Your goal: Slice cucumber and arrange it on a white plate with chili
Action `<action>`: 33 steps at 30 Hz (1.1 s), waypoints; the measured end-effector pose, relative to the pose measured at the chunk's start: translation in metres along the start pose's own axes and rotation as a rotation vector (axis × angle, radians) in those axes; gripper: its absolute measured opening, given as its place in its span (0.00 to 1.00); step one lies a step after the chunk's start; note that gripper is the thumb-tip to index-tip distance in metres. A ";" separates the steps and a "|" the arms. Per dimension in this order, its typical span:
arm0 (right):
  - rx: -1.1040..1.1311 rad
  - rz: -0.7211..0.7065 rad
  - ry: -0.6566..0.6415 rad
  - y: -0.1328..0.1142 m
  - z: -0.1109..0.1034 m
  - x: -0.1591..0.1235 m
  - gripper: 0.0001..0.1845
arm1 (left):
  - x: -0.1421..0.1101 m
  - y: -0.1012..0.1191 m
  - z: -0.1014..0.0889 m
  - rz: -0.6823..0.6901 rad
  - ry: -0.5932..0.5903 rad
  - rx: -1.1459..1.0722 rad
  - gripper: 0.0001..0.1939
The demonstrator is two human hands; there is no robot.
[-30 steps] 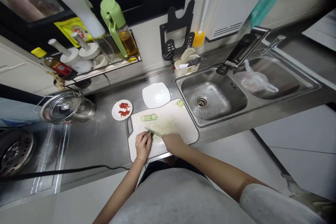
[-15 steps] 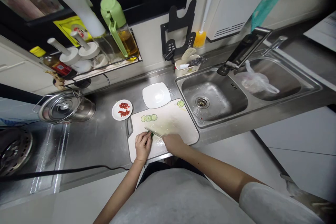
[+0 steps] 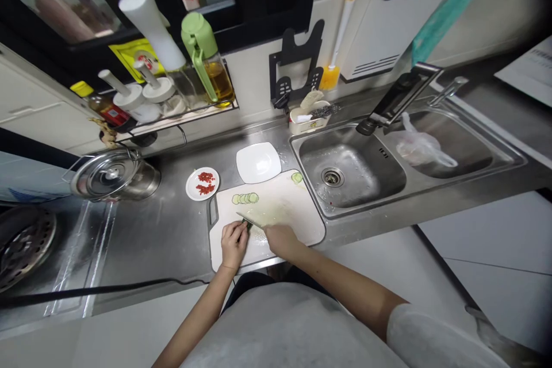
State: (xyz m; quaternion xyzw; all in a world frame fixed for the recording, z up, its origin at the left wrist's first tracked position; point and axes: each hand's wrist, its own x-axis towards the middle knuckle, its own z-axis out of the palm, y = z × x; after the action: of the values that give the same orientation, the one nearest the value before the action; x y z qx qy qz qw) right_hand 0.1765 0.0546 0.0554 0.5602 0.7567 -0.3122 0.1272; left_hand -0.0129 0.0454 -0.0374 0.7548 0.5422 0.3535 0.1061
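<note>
My right hand (image 3: 281,240) is closed round the handle of a knife (image 3: 250,219), whose blade points left over the cutting board (image 3: 302,213). Under the fingers of my left hand (image 3: 234,243) is a small dark green piece of cucumber (image 3: 247,223), pressed against the board beside the blade. My left hand's fingers are bent round it and hide part of it. A row of overlapping cucumber slices (image 3: 245,199) lies farther back on the board. A few more slices (image 3: 296,177) sit at the board's far right corner.
Behind the board stands a white square plate (image 3: 257,162). To its left is a small white plate (image 3: 190,185) with chopped red pieces. A steel sink (image 3: 357,184) adjoins on the right. A lidded pot (image 3: 146,179) stands at left, under a rack of bottles and jars.
The camera view has tilted slightly, so everything sits a little lower. The knife blade has shifted slightly over the cucumber. Both hands keep their grip.
</note>
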 end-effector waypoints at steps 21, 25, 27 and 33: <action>-0.131 0.107 0.256 0.025 0.019 -0.024 0.14 | 0.010 0.015 0.000 -0.153 0.090 0.059 0.28; -0.188 0.095 0.277 0.033 0.005 -0.034 0.14 | 0.040 0.034 -0.016 0.079 -0.245 0.004 0.18; -0.212 0.089 0.283 0.037 0.000 -0.037 0.14 | 0.053 0.045 -0.020 0.106 -0.377 -0.069 0.13; -0.243 0.098 0.206 0.052 -0.004 -0.040 0.14 | 0.068 0.061 -0.020 0.006 -0.520 -0.211 0.08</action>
State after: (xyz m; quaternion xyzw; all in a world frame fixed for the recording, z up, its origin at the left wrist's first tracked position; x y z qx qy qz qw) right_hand 0.2393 0.0355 0.0629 0.6060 0.7696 -0.1530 0.1310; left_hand 0.0305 0.0781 0.0390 0.8066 0.4546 0.2027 0.3189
